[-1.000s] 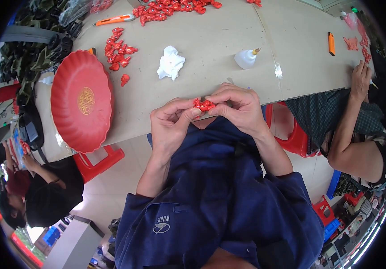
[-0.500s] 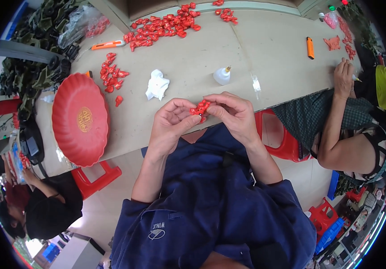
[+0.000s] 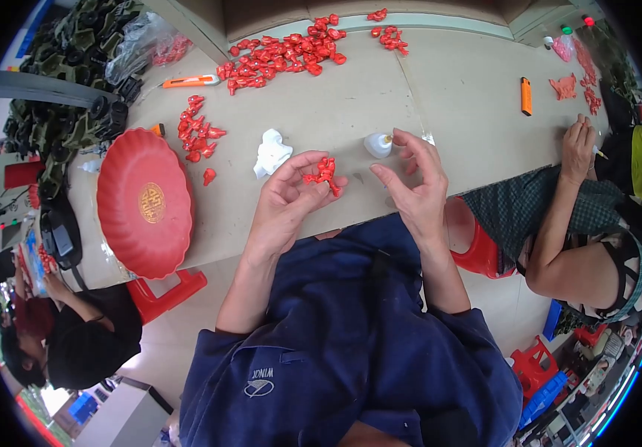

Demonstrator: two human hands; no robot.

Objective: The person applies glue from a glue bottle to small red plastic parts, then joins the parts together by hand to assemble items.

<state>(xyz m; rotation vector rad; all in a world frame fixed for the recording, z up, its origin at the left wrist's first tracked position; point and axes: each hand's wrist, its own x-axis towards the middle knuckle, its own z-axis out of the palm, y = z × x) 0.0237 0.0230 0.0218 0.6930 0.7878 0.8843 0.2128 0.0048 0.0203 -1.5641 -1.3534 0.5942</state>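
A small red plastic figure [image 3: 324, 175] is pinched between the thumb and fingers of my left hand [image 3: 291, 194], just above the table's near edge. To its right my right hand [image 3: 419, 179] holds nothing, its thumb and fingers spread. The index fingertip is close to the tip of a small white squeeze bottle [image 3: 378, 145] standing on the table; whether they touch I cannot tell. A crumpled white tissue [image 3: 272, 153] lies beyond my left hand. Left of it is a loose group of small red parts [image 3: 198, 132], with one red piece [image 3: 209, 176] lying apart.
At the left sits a red scalloped tray [image 3: 116, 223]. A big pile of red parts [image 3: 291, 56] lies at the back beside an orange cutter [image 3: 191, 81]. Another orange cutter [image 3: 526, 97] lies at right. Co-workers sit on both sides; one's hand [image 3: 579, 145] rests over the table.
My right hand has let go of the red figure and moved right, opening beside the white bottle. My left hand keeps the figure, now turned more upright. The view has shifted slightly.
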